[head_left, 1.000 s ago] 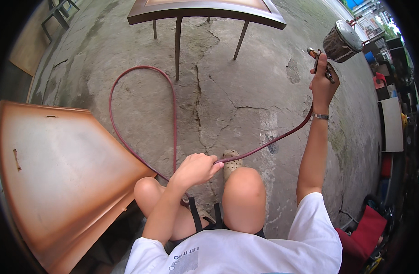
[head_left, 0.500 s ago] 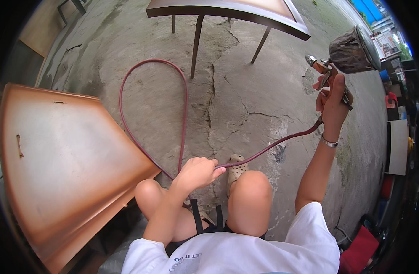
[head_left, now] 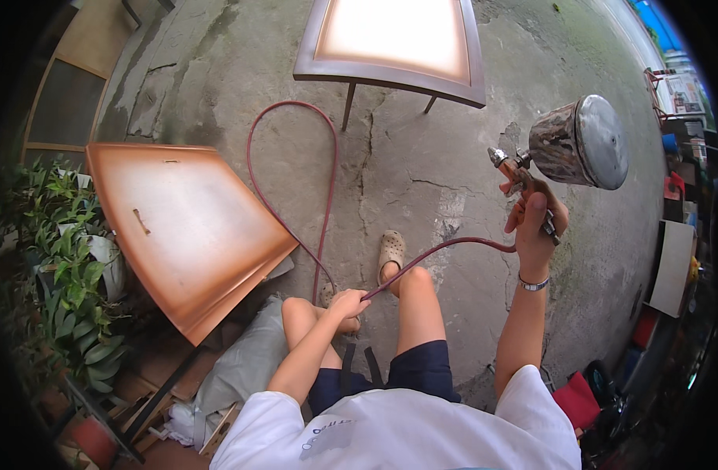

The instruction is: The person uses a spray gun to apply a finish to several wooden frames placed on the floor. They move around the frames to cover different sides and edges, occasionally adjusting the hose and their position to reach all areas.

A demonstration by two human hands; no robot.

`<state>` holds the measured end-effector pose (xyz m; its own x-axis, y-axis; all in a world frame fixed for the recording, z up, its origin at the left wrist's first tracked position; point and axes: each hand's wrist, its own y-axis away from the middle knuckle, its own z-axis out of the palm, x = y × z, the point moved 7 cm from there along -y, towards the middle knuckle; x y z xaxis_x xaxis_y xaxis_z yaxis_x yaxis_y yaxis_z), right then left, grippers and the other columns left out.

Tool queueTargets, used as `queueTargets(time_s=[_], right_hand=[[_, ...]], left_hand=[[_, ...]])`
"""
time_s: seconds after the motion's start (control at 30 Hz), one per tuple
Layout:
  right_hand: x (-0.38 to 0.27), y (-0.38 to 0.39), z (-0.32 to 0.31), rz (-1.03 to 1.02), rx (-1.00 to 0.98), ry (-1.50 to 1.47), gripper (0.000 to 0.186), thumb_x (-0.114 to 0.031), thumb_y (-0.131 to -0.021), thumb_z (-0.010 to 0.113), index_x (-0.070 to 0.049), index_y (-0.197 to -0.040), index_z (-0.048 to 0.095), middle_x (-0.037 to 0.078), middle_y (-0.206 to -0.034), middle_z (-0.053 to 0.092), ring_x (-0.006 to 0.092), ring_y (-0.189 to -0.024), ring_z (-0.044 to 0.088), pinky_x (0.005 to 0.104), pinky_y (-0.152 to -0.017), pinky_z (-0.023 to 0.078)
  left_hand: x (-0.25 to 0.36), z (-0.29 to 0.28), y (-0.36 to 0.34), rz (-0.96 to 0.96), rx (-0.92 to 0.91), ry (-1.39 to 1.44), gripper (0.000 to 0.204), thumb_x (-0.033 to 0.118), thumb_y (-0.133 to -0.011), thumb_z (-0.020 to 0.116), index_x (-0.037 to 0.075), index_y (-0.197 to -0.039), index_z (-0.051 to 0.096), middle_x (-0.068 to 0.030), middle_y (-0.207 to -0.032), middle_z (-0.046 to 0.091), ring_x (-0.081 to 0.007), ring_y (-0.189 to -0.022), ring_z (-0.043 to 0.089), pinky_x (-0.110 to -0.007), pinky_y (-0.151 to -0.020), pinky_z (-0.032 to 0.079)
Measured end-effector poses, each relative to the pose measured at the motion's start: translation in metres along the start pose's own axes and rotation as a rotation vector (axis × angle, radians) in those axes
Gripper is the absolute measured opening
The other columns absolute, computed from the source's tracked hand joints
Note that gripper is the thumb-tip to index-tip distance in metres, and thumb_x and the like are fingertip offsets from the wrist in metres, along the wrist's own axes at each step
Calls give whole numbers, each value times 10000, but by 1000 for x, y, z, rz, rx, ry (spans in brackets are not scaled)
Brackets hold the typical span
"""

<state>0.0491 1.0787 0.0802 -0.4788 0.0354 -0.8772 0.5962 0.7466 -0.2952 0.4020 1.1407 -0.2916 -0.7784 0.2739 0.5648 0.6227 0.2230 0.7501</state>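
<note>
My right hand [head_left: 535, 225] is raised at the right, gripping a metal spray gun [head_left: 517, 174] with a paint-smeared metal cup [head_left: 574, 141] and its nozzle pointing to the upper left. My left hand [head_left: 349, 303] is closed on the red-brown hose [head_left: 439, 247] just above my knees; the hose loops over the concrete ground. At the top stands a framed panel [head_left: 390, 35] on thin metal legs, pale inside with a dark border. To my left is a large panel [head_left: 179, 227], pale with orange-brown shaded edges and small slots.
Potted plants [head_left: 85, 298], a grey sack [head_left: 234, 392] and wooden scraps lie at the lower left. A board [head_left: 81, 63] leans at the upper left. Along the right are stacked items, a pale board [head_left: 668, 266] and a red object [head_left: 576, 398]. The ground [head_left: 453, 180] is cracked concrete.
The view has shifted, showing more plants and ground around my legs. My right hand and the gun have moved down and leftward in the picture; my left hand still holds the hose.
</note>
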Motion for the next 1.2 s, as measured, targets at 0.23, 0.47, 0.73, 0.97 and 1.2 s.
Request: queueTargets(time_s=[0.23, 0.47, 0.73, 0.97, 1.2], right_hand=[[-182, 26, -123, 216, 175, 103, 487, -464, -989, 679, 3, -1111, 742, 87, -828, 752, 63, -425, 533, 231, -384, 389], [-302, 80, -239, 297, 453, 166, 549, -505, -1015, 616, 28, -1109, 712, 93, -848, 742, 70, -394, 498, 207, -364, 358], [-328, 86, -282, 315, 640, 183, 587, -533, -1027, 576, 39, -1096, 692, 107, -866, 736, 77, -380, 473, 209, -355, 335], [-307, -26, -242, 177, 520, 112, 623, -566, -1002, 600, 43, -1071, 708, 111, -863, 746, 79, -387, 501, 211, -355, 343], [-320, -157, -159, 88, 340, -6, 531, -502, -999, 647, 15, -1085, 732, 79, -850, 757, 59, -409, 520, 204, -378, 376]], left_hand=[[55, -40, 180, -118, 122, -4, 282, 331, -923, 635, 173, -1129, 745, -138, -1139, 738, -342, -1109, 682, -459, -955, 531], [90, -77, 245, -6, 236, -125, 298, 325, -903, 650, 148, -1128, 730, -141, -1180, 701, -342, -1138, 658, -454, -974, 533], [101, -85, 223, -69, 177, -128, 338, 367, -905, 650, 140, -1143, 727, -165, -1213, 675, -334, -1185, 642, -461, -986, 527], [116, -160, 179, -109, 193, 80, 356, 315, -870, 738, 116, -1164, 725, -180, -1172, 714, -346, -1138, 668, -456, -966, 525], [154, -273, 182, -30, 395, 166, 383, 331, -919, 720, 52, -1177, 674, -207, -1182, 676, -351, -1142, 650, -450, -958, 511]])
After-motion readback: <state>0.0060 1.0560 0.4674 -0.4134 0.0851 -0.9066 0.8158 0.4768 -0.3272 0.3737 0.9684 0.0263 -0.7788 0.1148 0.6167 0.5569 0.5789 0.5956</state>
